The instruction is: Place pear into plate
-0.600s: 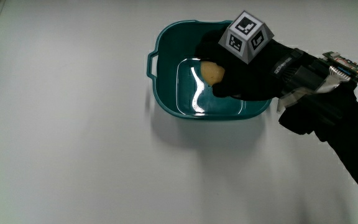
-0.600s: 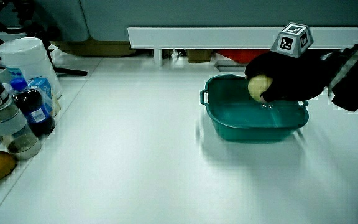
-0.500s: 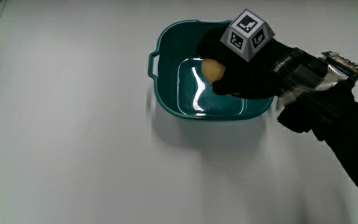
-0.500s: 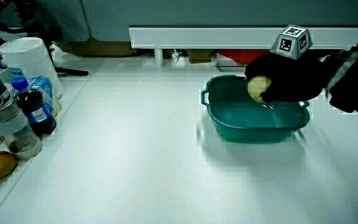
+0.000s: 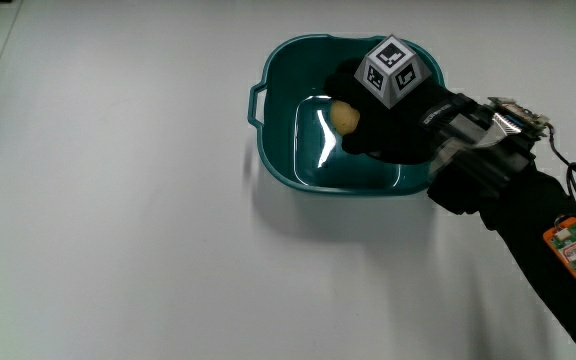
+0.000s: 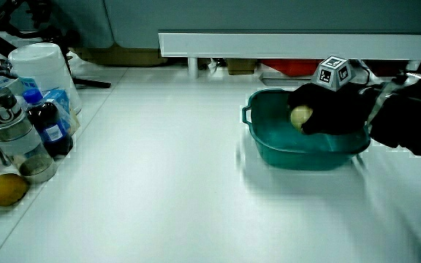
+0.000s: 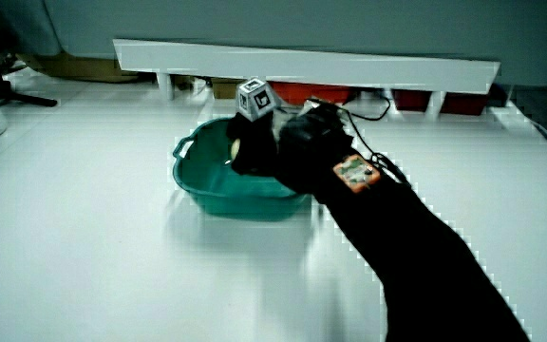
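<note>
The hand (image 5: 393,125) sits inside the teal plate (image 5: 278,150), a deep dish with 1 small handle, its fingers (image 6: 314,123) wrapped around the yellow pear (image 5: 344,117). In a side view the pear (image 6: 301,115) is held within the plate's rim. The plate (image 7: 202,185) rests on the white bench (image 5: 118,220).

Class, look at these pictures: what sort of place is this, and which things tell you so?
Probably a lab or test bench, not a kitchen: a bare white table with a low partition, and a gloved hand wearing a patterned cube, holding a pear over a teal basin.
</note>
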The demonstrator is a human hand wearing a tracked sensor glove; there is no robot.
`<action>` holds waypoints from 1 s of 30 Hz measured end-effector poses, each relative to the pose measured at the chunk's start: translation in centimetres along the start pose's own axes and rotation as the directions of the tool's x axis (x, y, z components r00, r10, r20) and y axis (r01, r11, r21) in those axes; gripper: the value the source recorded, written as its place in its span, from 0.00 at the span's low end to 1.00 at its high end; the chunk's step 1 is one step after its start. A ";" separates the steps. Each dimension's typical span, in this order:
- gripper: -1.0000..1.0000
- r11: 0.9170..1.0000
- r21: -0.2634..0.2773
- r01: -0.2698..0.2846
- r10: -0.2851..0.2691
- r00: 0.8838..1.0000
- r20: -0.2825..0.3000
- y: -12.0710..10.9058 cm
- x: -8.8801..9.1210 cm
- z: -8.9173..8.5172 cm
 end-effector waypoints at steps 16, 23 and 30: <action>0.50 0.995 -0.088 0.055 -0.054 0.998 0.022 1.0 0.7 -3.6; 0.50 0.995 -0.073 0.065 -0.063 0.998 0.025 0.9 0.9 -3.5; 0.50 0.995 -0.073 0.065 -0.065 0.998 -0.002 0.7 1.3 -3.8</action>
